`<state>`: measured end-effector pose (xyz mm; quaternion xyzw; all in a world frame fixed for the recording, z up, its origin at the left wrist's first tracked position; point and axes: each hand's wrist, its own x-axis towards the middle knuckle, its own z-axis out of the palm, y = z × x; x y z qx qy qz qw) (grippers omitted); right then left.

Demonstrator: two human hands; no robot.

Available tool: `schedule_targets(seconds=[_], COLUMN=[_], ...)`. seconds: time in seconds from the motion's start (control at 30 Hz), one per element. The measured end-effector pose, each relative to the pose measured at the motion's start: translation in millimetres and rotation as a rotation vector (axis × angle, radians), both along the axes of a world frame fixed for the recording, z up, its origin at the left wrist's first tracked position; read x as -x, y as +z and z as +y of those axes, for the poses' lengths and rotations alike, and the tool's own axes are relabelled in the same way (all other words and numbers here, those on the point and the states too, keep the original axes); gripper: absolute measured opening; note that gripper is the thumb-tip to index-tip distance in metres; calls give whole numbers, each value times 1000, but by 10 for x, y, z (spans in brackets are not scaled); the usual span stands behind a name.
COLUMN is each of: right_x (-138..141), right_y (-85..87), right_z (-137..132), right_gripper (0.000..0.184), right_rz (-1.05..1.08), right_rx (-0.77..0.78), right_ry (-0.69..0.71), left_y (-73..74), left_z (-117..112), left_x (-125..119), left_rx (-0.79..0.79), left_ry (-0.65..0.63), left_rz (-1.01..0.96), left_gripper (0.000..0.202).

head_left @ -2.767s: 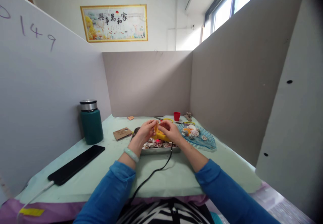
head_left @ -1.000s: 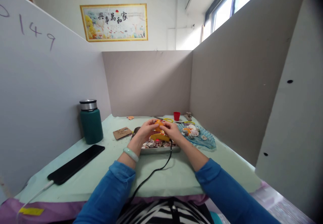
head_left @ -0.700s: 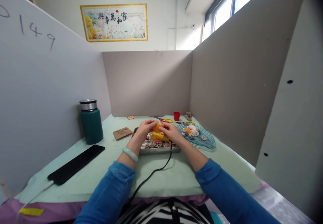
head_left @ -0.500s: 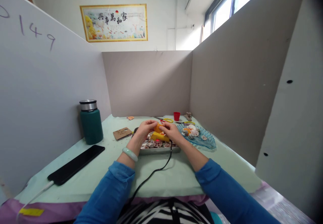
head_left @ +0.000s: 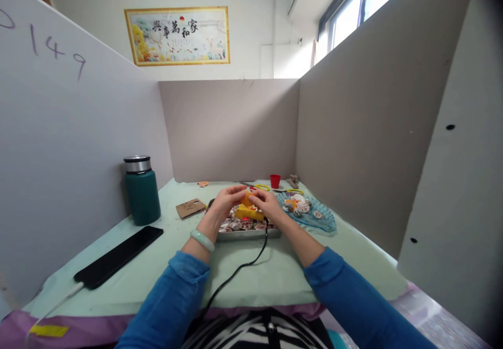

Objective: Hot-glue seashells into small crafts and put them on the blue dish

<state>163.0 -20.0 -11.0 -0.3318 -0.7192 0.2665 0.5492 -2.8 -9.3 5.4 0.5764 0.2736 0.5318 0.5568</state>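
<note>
Both hands meet over a metal tray (head_left: 231, 237) filled with shells. Between them is a small orange piece (head_left: 247, 199) that looks like a shell, partly covered by fingers. My left hand (head_left: 229, 201), with a pale green bangle on its wrist, pinches its left side. On the other side, the fingertips of my right hand (head_left: 267, 203) close on it. Just below lies a yellow tool (head_left: 250, 213) with a red light and a black cord, resembling a hot glue gun, on top of the patterned shells (head_left: 245, 224).
On the right sits a blue glass dish (head_left: 324, 222) of shells. Scissors (head_left: 261, 187) and a red cup (head_left: 275, 181) are at the back. A brown card (head_left: 190, 208), green bottle (head_left: 142, 197) and plugged-in phone (head_left: 118, 257) lie left. The black cord (head_left: 239, 269) crosses the front; partitions enclose the table.
Both hands stay over the tray with the orange piece between them. Only a slight shift of the fingers shows.
</note>
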Motion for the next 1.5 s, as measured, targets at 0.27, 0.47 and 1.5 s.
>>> schedule_targets(seconds=[0.27, 0.47, 1.5], right_x=[-7, -7, 2], right_y=[-44, -71, -62], right_z=[47, 88, 91], right_gripper=[26, 25, 27], right_rz=[-56, -76, 174], right_rx=[-20, -14, 50], right_ry=[-21, -56, 13], left_y=[3, 10, 0], left_z=[-12, -12, -13], left_x=[0, -8, -7], left_rx=[-4, -5, -8], left_ry=[30, 85, 24], left_rz=[12, 15, 21], left_gripper=[31, 27, 30])
